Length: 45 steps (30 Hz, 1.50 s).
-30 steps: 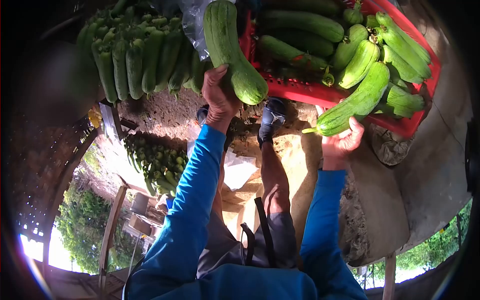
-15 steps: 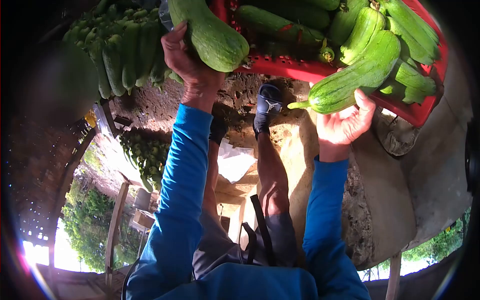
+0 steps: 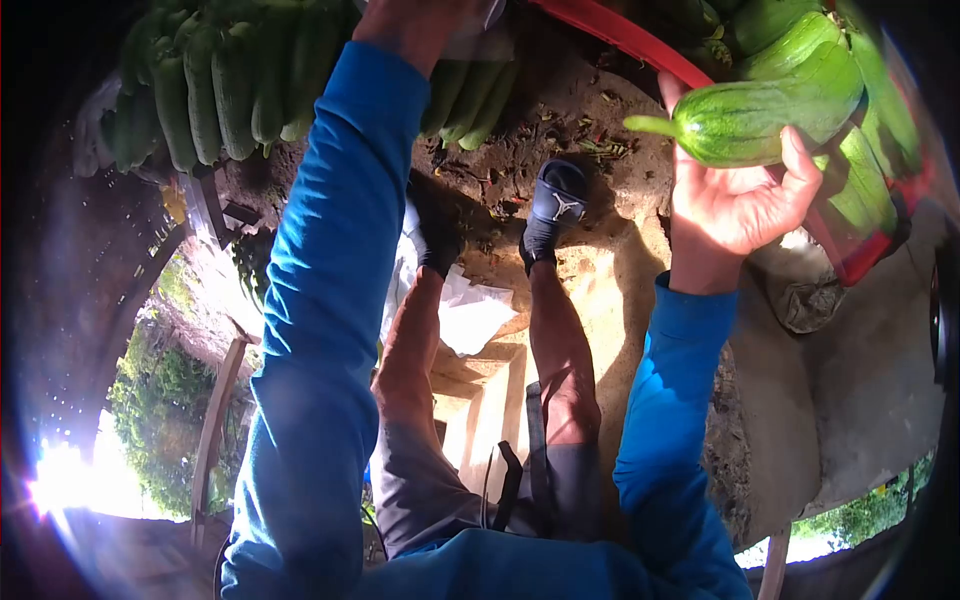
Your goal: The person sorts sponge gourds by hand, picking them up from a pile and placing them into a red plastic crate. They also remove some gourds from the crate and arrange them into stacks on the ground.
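My right hand point(image 3: 740, 210) is wrapped under a pale green ridged gourd point(image 3: 760, 120), thumb in front and a finger behind. The gourd's stem points left, and its far end lies over other gourds in a red crate point(image 3: 630, 38). At the top edge, my left hand point(image 3: 420, 22) shows only its wrist and back. Its fingers are out of the frame, so what it holds cannot be made out. Long dark green gourds point(image 3: 235, 90) are piled to the left of it, and a few more point(image 3: 475, 105) lie just below and to its right.
My feet, one in a dark sandal point(image 3: 560, 190), stand on dirt and concrete. Between my legs lies a white sheet point(image 3: 470, 312). A crumpled sack point(image 3: 805, 290) sits below the crate at the right, and a wooden post point(image 3: 215, 430) stands at the left.
My left hand has moved up to the top edge, and the large gourd it held is no longer visible. My right hand and its gourd have shifted right in view, as has the crate.
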{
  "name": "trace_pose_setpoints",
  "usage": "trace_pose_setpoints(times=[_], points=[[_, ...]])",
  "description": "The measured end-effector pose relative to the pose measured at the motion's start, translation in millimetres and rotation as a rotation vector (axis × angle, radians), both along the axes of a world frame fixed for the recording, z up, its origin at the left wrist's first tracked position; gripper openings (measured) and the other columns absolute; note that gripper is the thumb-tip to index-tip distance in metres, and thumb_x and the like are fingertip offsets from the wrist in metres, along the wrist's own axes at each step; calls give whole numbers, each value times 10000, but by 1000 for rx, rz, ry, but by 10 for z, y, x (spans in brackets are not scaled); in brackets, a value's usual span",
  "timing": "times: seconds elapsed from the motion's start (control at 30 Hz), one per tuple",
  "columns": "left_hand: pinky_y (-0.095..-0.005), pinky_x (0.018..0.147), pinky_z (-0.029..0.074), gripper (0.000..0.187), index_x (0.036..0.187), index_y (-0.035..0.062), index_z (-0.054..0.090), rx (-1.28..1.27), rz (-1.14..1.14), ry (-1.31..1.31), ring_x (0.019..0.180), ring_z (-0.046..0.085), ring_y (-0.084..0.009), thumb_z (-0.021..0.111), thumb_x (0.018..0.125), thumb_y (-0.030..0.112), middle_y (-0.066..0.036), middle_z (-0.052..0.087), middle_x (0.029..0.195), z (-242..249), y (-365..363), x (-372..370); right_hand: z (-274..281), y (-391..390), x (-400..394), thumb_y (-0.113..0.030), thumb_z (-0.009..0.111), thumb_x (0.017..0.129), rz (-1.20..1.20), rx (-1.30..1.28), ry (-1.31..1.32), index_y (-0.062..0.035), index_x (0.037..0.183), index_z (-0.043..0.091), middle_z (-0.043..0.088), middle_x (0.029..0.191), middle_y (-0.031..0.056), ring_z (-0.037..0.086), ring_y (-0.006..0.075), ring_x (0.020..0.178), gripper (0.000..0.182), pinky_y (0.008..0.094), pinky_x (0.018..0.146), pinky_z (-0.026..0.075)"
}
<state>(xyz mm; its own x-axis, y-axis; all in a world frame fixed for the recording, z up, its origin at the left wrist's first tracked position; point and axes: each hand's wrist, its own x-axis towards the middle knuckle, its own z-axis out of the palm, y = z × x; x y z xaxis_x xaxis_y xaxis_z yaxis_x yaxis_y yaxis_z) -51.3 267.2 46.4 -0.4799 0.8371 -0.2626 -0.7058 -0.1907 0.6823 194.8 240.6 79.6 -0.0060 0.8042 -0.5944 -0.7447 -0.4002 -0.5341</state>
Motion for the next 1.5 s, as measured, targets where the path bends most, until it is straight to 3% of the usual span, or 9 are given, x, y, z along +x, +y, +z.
trace_pose_setpoints(times=[0.17, 0.27, 0.47, 0.73, 0.97, 1.03, 1.27, 1.37, 1.5], points=[[-370, 862, 517, 308, 1026, 40, 600, -458, 184, 397, 940, 621, -233, 633, 803, 250, -117, 629, 1014, 53, -987, 44, -7, -451, 279, -270, 603, 812, 91, -36, 68, -78, 1425, 371, 425, 1416, 159, 374, 421, 1314, 683, 699, 1041, 298], [-330, 927, 454, 541, 1238, -31, 531, -699, -242, 501, 1058, 571, -197, 675, 793, 241, -126, 587, 1197, -23, -1846, 178, 150, -759, 368, -363, 591, 812, 334, -32, -82, -92, 1529, 137, 135, 1568, 228, 155, 479, 1420, 891, 657, 1102, 221], [-394, 815, 481, 552, 1087, -31, 605, -952, -627, 649, 886, 637, -266, 695, 748, 396, -190, 668, 969, -1039, -2320, 729, 177, -1387, 411, -324, 758, 720, 559, -162, -395, -42, 1442, 291, 441, 1368, 201, 557, 363, 1159, 905, 423, 891, 539], [-526, 833, 473, 560, 1159, 21, 559, -1045, -735, 1311, 965, 601, -455, 612, 801, 447, -283, 619, 1047, -1769, -2128, 896, 127, -1620, 602, -442, 796, 715, 672, -166, -472, 13, 1368, 391, 544, 1255, 172, 631, 289, 1044, 893, 369, 841, 545], [-432, 733, 485, 450, 1190, 44, 565, -824, -673, 446, 931, 617, -278, 545, 914, 399, -190, 612, 983, -843, -3083, 1018, -61, -1787, 449, -162, 716, 781, 1023, -112, -728, -36, 1100, 509, 613, 945, 76, 607, 152, 853, 400, 311, 750, 512], [-366, 774, 492, 495, 1209, 41, 552, -890, -603, -497, 942, 603, -194, 558, 920, 444, -116, 615, 1042, -495, -2997, 1026, -132, -1842, 313, -141, 729, 771, 1140, -104, -725, -30, 1088, 511, 617, 958, 82, 602, 146, 857, 401, 317, 747, 513], [-357, 715, 529, 545, 1159, 21, 567, -976, -280, -485, 788, 626, -192, 578, 865, 481, -103, 630, 939, -417, -2967, 907, -710, -1592, 128, -354, 677, 882, 1761, 288, -772, -15, 1020, 573, 580, 1006, 103, 582, 173, 932, 380, 321, 784, 482], [-375, 705, 536, 553, 1156, 9, 574, -962, -266, -557, 788, 642, -229, 600, 838, 462, -132, 647, 961, -613, -3124, 649, -1394, -1226, 17, -547, 603, 877, 1250, 106, -966, 18, 1042, 615, 649, 928, 175, 631, 321, 853, 589, 405, 761, 493], [-395, 786, 529, 548, 1165, -13, 569, -868, -280, -684, 853, 658, -275, 611, 806, 399, -167, 655, 996, -806, -3452, 320, -2727, -895, 203, -670, 572, 826, 1451, -175, -1410, 25, 1066, 630, 639, 1049, 235, 611, 340, 949, 738, 428, 845, 460]])
